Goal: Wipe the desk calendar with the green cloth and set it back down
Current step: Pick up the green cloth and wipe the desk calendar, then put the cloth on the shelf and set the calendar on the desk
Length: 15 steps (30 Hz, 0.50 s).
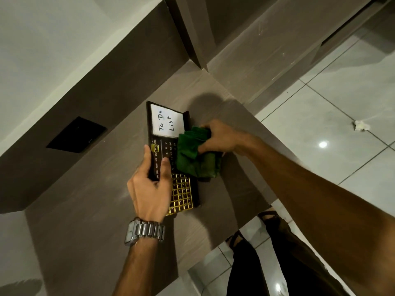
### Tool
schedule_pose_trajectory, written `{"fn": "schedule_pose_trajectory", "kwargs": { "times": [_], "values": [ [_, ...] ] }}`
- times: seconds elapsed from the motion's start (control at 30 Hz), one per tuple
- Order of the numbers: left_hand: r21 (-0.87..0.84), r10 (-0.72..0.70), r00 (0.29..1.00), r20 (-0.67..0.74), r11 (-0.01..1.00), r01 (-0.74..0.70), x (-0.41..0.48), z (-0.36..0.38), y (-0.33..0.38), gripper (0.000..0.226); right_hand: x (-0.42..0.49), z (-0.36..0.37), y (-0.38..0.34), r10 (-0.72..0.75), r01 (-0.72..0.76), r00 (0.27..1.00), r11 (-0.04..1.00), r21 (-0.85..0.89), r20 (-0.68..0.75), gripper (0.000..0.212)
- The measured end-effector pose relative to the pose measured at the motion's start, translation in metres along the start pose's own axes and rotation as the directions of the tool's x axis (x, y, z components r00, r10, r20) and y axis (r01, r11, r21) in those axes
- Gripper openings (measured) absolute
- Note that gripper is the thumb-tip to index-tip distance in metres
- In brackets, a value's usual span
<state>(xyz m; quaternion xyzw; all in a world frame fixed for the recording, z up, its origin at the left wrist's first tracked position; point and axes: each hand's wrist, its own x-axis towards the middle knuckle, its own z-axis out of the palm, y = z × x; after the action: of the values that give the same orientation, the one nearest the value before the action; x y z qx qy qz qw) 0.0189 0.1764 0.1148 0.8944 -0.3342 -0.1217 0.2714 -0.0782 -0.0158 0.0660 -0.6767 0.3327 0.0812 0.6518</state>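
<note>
STEP: wiping in hand | left hand [149, 189] fingers clasp desk calendar [171, 146] by its near-left edge | right hand [222, 137] fingers bunched around green cloth [195, 157], pressed on date face just beyond left fingertips | NEXT: likely sweep cloth across, then set calendar on shelf [224, 189].

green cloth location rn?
Head view, centre: the bunched green cloth is in the right hand, pressed on the right side of the dark desk calendar, just below its white "To Do List" note.
</note>
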Motion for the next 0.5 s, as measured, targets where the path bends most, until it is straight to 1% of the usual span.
{"fn": "schedule_pose_trajectory", "kwargs": {
  "times": [0.03,0.1,0.17,0.23,0.27,0.33,0.37,0.43,0.5],
  "values": [
    [0.010,-0.005,1.000,0.004,1.000,0.004,0.000,0.000,0.001,0.062,0.001,-0.006,0.001,0.015,-0.015,1.000,1.000,0.023,-0.009,0.047],
    [0.014,-0.018,1.000,0.001,1.000,0.018,-0.001,-0.002,0.005,0.063,0.003,-0.024,0.002,0.033,-0.025,0.996,0.996,0.088,-0.088,0.050],
    [0.098,0.004,0.998,-0.055,0.995,0.001,-0.001,-0.005,0.008,0.067,0.005,-0.045,0.005,0.035,-0.001,0.982,0.984,0.180,-0.184,0.049],
    [0.234,0.115,0.984,-0.137,0.969,-0.081,0.006,-0.004,0.019,0.071,0.007,-0.071,0.008,0.003,0.070,0.966,0.959,0.276,-0.257,0.047],
    [0.263,0.189,0.968,-0.167,0.954,-0.141,0.012,0.001,0.027,0.071,0.009,-0.086,0.009,-0.032,0.119,0.958,0.948,0.294,-0.285,0.044],
    [0.234,0.316,0.930,-0.186,0.934,-0.271,0.029,0.022,0.046,0.070,0.014,-0.115,0.009,-0.115,0.205,0.926,0.953,0.222,-0.360,0.037],
    [0.205,0.343,0.926,-0.156,0.929,-0.309,0.039,0.036,0.056,0.070,0.018,-0.125,0.010,-0.144,0.228,0.898,0.960,0.160,-0.416,0.036],
    [0.183,0.312,0.949,-0.031,0.936,-0.302,0.063,0.071,0.075,0.076,0.032,-0.144,0.015,-0.173,0.215,0.818,0.977,0.013,-0.549,0.040],
    [0.235,0.259,0.962,0.089,0.933,-0.273,0.086,0.110,0.085,0.084,0.047,-0.155,0.021,-0.238,0.132,0.717,0.969,-0.208,-0.655,0.047]
  ]
}}
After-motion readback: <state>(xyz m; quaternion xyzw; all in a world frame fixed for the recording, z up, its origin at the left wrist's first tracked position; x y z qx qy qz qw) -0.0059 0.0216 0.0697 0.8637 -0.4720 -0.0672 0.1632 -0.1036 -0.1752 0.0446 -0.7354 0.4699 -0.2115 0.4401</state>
